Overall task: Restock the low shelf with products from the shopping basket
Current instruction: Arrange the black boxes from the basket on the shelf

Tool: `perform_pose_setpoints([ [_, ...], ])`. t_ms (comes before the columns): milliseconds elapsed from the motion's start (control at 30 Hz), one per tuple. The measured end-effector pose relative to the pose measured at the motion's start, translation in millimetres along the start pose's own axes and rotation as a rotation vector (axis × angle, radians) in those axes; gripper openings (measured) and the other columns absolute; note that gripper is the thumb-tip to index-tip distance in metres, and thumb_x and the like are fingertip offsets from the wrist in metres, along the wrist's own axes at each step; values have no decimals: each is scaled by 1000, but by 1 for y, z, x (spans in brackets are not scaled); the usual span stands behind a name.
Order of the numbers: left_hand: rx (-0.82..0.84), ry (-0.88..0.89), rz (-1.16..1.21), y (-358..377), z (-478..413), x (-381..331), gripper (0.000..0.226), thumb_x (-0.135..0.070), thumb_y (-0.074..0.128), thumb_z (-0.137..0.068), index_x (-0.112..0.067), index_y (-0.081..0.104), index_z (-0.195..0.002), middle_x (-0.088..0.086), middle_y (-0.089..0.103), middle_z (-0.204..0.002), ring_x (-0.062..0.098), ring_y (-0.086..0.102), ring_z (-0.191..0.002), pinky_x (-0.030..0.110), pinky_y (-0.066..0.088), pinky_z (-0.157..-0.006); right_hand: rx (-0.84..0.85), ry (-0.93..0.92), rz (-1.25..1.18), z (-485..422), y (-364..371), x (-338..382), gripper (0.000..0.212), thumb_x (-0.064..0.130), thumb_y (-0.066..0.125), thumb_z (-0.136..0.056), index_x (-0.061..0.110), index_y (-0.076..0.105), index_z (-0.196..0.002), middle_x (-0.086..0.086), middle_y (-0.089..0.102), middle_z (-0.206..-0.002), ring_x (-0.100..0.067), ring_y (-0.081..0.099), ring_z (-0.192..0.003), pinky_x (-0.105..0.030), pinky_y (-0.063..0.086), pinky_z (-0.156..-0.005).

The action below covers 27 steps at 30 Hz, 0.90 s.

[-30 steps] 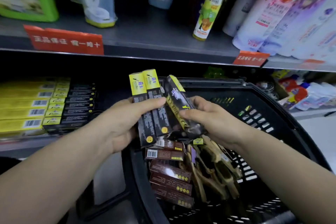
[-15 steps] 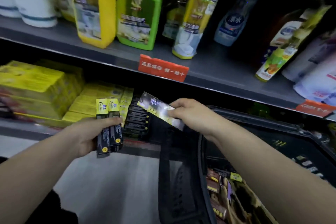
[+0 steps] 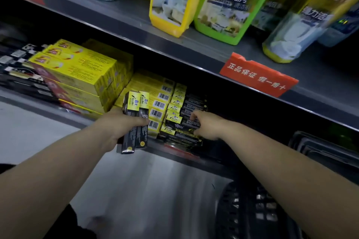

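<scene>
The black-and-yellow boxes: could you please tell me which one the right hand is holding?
The flat box atop the shelf stack, its end pinched by the right hand; two others stand upright in the left hand.

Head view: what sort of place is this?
Most likely a shop aisle. A red shelf-edge tag hangs on the upper shelf, cleaner bottles stand on it, stacked yellow boxes on the low shelf show barcodes, and a black shopping basket sits at lower right.
</scene>
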<state>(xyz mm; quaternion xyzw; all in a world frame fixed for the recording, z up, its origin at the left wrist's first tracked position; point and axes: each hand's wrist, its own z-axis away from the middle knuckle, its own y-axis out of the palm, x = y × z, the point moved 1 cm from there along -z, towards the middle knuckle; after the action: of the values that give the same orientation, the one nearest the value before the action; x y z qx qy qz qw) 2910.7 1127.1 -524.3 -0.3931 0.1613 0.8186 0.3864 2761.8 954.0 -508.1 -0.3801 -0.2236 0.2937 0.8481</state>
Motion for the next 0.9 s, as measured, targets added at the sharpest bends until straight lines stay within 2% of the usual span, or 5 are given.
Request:
perform_pose_setpoints([
  [267, 38, -26, 14, 17, -13, -7, 45, -9, 80, -69, -7, 58, -109, 17, 70, -96, 33, 67, -87, 49, 55, -82, 41, -41, 77, -7, 11, 2, 42, 13, 63, -86, 19, 40, -121, 2, 48, -94, -18, 49, -82, -27, 39, -62],
  [567, 81, -61, 60, 28, -12, -7, 74, -18, 84, -64, -3, 49, -127, 19, 64, -114, 35, 60, -107, 51, 48, -94, 18, -27, 65, -4, 6, 2, 46, 21, 66, -86, 20, 41, -124, -5, 53, -118, -19, 52, -92, -28, 43, -71],
  [700, 160, -64, 190, 35, -4, -10, 69, -20, 81, -56, -5, 58, -119, 16, 70, -104, 29, 67, -94, 41, 55, -74, -265, -161, -406, 3, -5, 11, 31, 43, 63, -84, 23, 52, -105, 5, 58, -100, -15, 57, -94, -29, 49, -80],
  [800, 244, -29, 287, 43, 3, -14, 45, -18, 76, -66, -8, 64, -108, 11, 74, -89, 22, 71, -75, 33, 56, -57, -112, -278, -693, 14, -5, 24, 37, 46, 68, -79, 30, 51, -108, 4, 60, -105, -16, 63, -98, -34, 53, -88],
  [900, 270, 9, 342, 50, 6, -18, 54, -24, 74, -65, -10, 61, -116, 13, 72, -100, 25, 70, -87, 36, 57, -67, -47, -331, -735, 19, -3, 25, 52, 30, 75, -76, 31, 42, -115, 7, 56, -109, -13, 67, -89, -32, 56, -83],
])
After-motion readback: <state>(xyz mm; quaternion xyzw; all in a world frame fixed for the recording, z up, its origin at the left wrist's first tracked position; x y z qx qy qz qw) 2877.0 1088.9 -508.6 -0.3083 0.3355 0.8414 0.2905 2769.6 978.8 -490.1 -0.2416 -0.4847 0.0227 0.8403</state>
